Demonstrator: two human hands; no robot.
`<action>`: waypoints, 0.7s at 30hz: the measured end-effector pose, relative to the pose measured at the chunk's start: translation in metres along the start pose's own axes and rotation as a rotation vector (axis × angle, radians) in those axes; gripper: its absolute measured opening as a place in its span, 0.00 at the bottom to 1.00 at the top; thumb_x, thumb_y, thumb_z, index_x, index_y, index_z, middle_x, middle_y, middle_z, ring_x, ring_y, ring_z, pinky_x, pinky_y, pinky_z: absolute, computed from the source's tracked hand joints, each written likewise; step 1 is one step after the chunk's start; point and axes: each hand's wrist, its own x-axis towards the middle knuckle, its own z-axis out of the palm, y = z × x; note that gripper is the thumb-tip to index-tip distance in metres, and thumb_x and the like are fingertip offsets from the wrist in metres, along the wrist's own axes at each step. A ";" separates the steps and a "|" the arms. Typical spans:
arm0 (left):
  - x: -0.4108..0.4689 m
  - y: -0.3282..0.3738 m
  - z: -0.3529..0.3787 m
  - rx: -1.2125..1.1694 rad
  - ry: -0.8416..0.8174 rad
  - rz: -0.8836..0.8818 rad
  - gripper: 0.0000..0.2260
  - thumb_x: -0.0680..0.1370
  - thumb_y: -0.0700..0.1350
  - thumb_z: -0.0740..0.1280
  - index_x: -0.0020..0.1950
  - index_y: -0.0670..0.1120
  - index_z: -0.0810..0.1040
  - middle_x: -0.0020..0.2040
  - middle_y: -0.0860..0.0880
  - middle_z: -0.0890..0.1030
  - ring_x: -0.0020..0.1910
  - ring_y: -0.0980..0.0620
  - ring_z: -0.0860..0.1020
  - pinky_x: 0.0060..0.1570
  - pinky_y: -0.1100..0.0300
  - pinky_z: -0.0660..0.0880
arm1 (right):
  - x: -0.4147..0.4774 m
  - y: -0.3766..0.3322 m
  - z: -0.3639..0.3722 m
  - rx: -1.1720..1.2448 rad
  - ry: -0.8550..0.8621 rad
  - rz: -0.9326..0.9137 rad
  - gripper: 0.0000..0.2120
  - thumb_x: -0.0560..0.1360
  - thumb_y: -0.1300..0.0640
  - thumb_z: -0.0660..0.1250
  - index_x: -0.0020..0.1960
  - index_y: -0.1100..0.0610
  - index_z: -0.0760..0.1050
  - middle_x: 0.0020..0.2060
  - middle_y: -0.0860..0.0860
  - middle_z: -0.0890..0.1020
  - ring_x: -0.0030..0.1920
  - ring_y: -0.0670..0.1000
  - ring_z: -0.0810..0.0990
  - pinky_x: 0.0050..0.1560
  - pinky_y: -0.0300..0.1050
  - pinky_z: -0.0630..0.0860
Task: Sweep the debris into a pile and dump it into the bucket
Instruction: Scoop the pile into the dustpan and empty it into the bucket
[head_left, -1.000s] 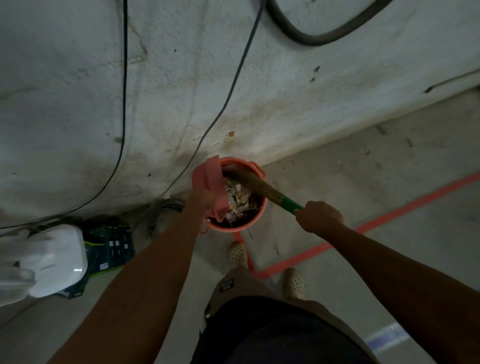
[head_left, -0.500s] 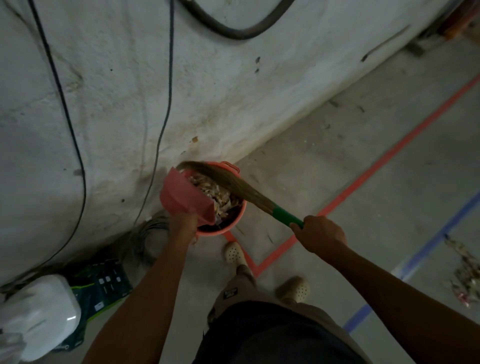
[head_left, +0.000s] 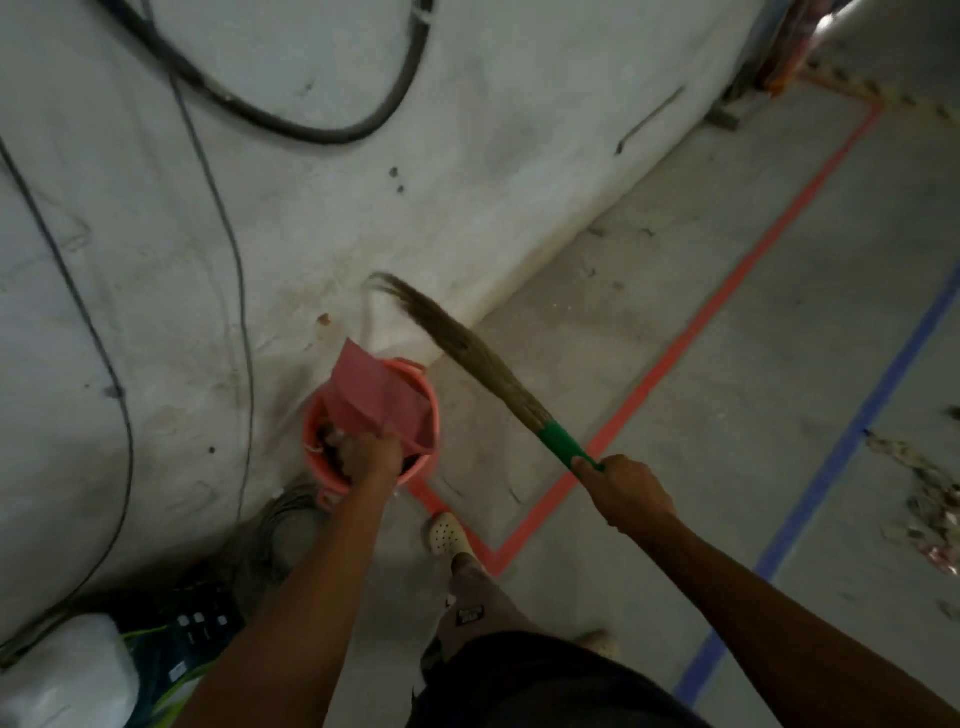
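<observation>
Broom (head_left: 467, 348) now clear of bucket (head_left: 319, 470), ur right hand (head_left: 623, 488) gripping it; left hand (head_left: 369, 457) grips dustpan (head_left: 374, 395) over bucket: tip steeper & tap.

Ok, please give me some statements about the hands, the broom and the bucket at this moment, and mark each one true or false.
1. The left hand holds the pink dustpan over the orange bucket. True.
2. The broom has its bristles inside the bucket. False: they are raised to the right of it, before the wall.
3. The right hand grips the broom by its green handle. True.
4. No debris is on the floor. False: debris lies at the right, beyond the blue tape line.
</observation>
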 end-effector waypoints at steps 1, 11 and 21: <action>-0.005 0.001 0.015 0.014 -0.008 0.035 0.31 0.76 0.64 0.58 0.53 0.36 0.82 0.49 0.37 0.84 0.47 0.35 0.81 0.50 0.46 0.78 | -0.007 0.019 -0.005 0.099 0.005 0.022 0.27 0.79 0.35 0.57 0.42 0.57 0.76 0.34 0.55 0.83 0.32 0.54 0.83 0.36 0.51 0.83; -0.198 0.135 0.138 -0.102 -0.287 0.440 0.21 0.77 0.61 0.62 0.42 0.43 0.78 0.32 0.44 0.77 0.29 0.46 0.74 0.31 0.57 0.69 | -0.046 0.190 -0.096 0.612 0.291 0.221 0.23 0.81 0.39 0.59 0.44 0.59 0.76 0.34 0.55 0.82 0.28 0.52 0.79 0.30 0.45 0.79; -0.313 0.273 0.293 -0.145 -0.619 0.635 0.19 0.80 0.57 0.65 0.36 0.45 0.72 0.26 0.47 0.72 0.21 0.52 0.67 0.21 0.64 0.63 | -0.046 0.335 -0.180 0.812 0.542 0.460 0.25 0.80 0.38 0.59 0.45 0.60 0.78 0.31 0.55 0.81 0.26 0.51 0.79 0.25 0.40 0.73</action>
